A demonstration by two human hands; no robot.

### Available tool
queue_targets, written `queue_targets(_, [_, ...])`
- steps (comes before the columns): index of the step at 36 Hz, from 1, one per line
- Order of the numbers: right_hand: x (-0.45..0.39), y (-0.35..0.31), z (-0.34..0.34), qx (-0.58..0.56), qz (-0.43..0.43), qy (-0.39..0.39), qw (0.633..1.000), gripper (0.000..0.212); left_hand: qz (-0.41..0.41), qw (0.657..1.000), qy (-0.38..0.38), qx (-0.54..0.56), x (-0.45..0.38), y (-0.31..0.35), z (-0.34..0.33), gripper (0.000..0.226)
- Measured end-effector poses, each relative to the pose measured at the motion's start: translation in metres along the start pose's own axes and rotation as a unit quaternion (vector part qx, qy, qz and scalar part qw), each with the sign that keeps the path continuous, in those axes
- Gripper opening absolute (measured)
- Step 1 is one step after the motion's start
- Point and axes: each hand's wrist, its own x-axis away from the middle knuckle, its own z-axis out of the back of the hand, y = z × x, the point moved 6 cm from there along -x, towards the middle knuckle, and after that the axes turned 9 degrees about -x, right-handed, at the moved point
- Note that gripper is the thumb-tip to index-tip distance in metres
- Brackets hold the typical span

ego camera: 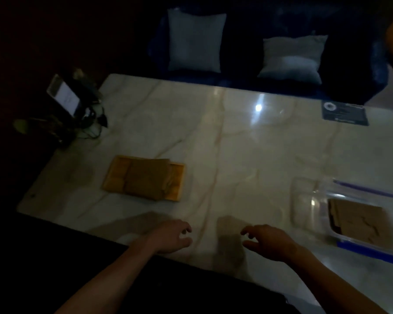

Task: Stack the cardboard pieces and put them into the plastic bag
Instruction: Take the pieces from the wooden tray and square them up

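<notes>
Beyond the loosely curled, empty fingers of the left hand (171, 237) and right hand (268, 242) spreads a glossy marble worktop (236, 137), dimly lit, with a cushioned sofa (247, 53) past its far edge. Cardboard pieces (145, 179) lie on a wooden tray (177, 182) ahead of the left fingers; right of the right fingers, the plastic bag (340, 200) holds cardboard (359, 222) near the worktop's edge.

From my feed, two bare forearms come up from about six o'clock, with no sleeves reaching the wrists. My left hand (171, 236) and right hand (268, 242) carry no rings, watch or gloves that I can make out in this dim light. Below them, toward six o'clock, dark clothing covers my lap.
</notes>
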Motion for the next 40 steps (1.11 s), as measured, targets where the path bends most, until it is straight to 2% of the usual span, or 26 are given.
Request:
queue_targets(5, [-0.03,-0.043,0.006,0.007,0.004,0.006,1.0,0.04,0.042,0.998,0.039,0.025,0.014,-0.053,0.015,0.044])
queue_targets(12, [-0.082,-0.105,0.036,-0.1,-0.012,0.05,0.994,0.04,0.123,0.983,0.115,0.076,0.022,-0.127,0.042,0.041])
queue_targets(15, [-0.103,-0.133,0.047,-0.134,-0.01,0.075,0.988,0.045,0.169,0.966,0.149,0.126,0.025,-0.16,0.055,0.04])
queue_targets(19, [-0.126,-0.169,0.057,-0.207,0.001,0.089,0.974,0.047,0.201,0.929,0.233,0.206,0.02,-0.191,0.076,0.039])
queue_targets(20, [-0.131,-0.176,0.058,-0.257,0.003,0.081,0.963,0.041,0.211,0.92,0.251,0.215,0.017,-0.195,0.081,0.038])
queue_targets(22, [-0.139,-0.19,0.056,-0.405,-0.018,0.04,0.913,0.027,0.234,0.907,0.276,0.216,0.008,-0.203,0.09,0.045])
queue_targets(24, [-0.145,-0.202,0.054,-0.515,-0.041,0.012,0.856,0.021,0.268,0.899,0.269,0.219,-0.002,-0.208,0.095,0.059])
queue_targets(25, [-0.149,-0.206,0.055,-0.539,-0.044,0.015,0.841,0.016,0.285,0.895,0.255,0.229,-0.008,-0.209,0.096,0.066])
queue_targets(28, [-0.156,-0.209,0.052,-0.594,-0.071,0.034,0.801,0.016,0.314,0.889,0.205,0.264,-0.025,-0.211,0.092,0.082])
queue_targets(32, [-0.163,-0.213,0.046,-0.618,-0.086,0.037,0.78,0.006,0.326,0.88,0.165,0.303,-0.041,-0.211,0.085,0.086])
queue_targets(36, [-0.169,-0.214,0.043,-0.633,-0.116,0.039,0.764,0.008,0.335,0.876,0.163,0.307,-0.048,-0.21,0.084,0.086])
queue_targets(40, [-0.173,-0.22,0.041,-0.686,-0.129,0.031,0.715,0.017,0.31,0.867,0.177,0.348,-0.057,-0.206,0.085,0.084])
